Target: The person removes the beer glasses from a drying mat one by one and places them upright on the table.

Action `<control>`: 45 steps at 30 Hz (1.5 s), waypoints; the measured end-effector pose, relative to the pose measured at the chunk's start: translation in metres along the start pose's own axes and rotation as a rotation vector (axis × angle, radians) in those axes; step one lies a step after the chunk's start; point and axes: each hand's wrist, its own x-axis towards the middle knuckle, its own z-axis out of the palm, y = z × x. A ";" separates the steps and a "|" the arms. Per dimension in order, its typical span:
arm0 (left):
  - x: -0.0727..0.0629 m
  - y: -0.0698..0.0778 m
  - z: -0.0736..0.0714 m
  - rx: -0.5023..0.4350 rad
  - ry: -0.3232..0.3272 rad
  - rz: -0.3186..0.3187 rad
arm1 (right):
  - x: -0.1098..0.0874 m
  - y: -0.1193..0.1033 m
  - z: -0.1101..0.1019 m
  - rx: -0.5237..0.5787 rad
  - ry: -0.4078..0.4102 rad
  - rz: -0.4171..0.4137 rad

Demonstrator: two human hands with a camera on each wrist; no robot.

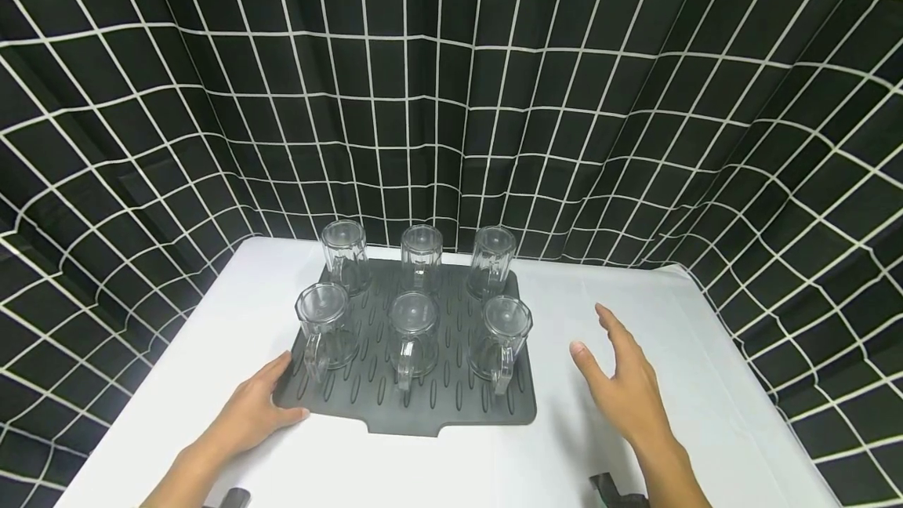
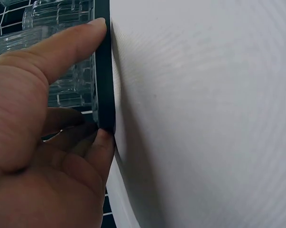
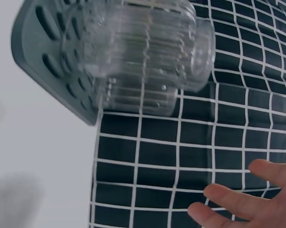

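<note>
A dark grey drying mat [image 1: 416, 414] with raised oval ridges lies on the white table. Several clear glass mugs stand upside down on it in two rows; the front-left mug [image 1: 324, 328], front-middle mug [image 1: 413, 328] and front-right mug [image 1: 501, 332] have their handles towards me. My left hand [image 1: 250, 414] touches the mat's front-left corner, fingers along its left side and thumb at its front edge; the left wrist view shows the thumb [image 2: 71, 47] against the mat's edge. To the right of the mat, my right hand [image 1: 628, 382] hovers over the table with fingers spread, holding nothing.
Black cloth [image 1: 437, 100] with a white grid surrounds the table at the back and both sides. White tabletop [image 1: 480, 469] shows in front of the mat and on either side. The back-row mugs stand near the table's far edge.
</note>
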 end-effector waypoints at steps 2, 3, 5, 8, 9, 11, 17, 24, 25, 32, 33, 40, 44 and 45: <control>0.000 0.000 0.001 0.013 0.004 0.005 | -0.004 -0.001 0.004 0.028 0.009 0.005; 0.000 0.000 0.001 0.019 0.006 0.009 | -0.005 -0.001 0.006 0.040 0.013 0.008; 0.000 0.000 0.001 0.030 0.010 0.011 | -0.008 -0.001 0.011 0.064 0.025 0.006; 0.000 0.000 0.002 0.043 0.017 0.010 | -0.013 -0.001 0.018 0.102 0.043 -0.007; 0.000 -0.001 0.002 0.047 0.019 0.008 | -0.014 -0.002 0.021 0.118 0.048 -0.010; 0.000 0.000 0.003 0.054 0.025 0.008 | -0.017 -0.002 0.026 0.155 0.055 -0.007; -0.004 0.002 0.003 0.051 0.023 -0.006 | -0.027 -0.006 0.038 0.273 0.048 0.054; -0.004 0.002 0.001 0.057 0.026 -0.006 | -0.035 -0.009 0.055 0.396 -0.026 0.127; -0.004 0.002 0.000 0.060 0.029 -0.004 | -0.036 -0.009 0.057 0.429 -0.036 0.146; -0.002 0.003 0.000 0.061 0.024 -0.013 | -0.033 -0.010 0.073 0.609 -0.094 0.291; -0.002 0.003 0.000 0.061 0.025 -0.013 | -0.032 -0.010 0.075 0.627 -0.100 0.305; 0.000 0.004 0.000 0.060 0.035 -0.005 | -0.029 -0.011 0.085 0.675 -0.135 0.349; 0.001 0.004 0.001 0.057 0.022 -0.015 | -0.029 -0.012 0.089 0.705 -0.173 0.336; 0.001 0.003 0.002 0.056 0.019 -0.018 | -0.029 -0.012 0.089 0.714 -0.187 0.323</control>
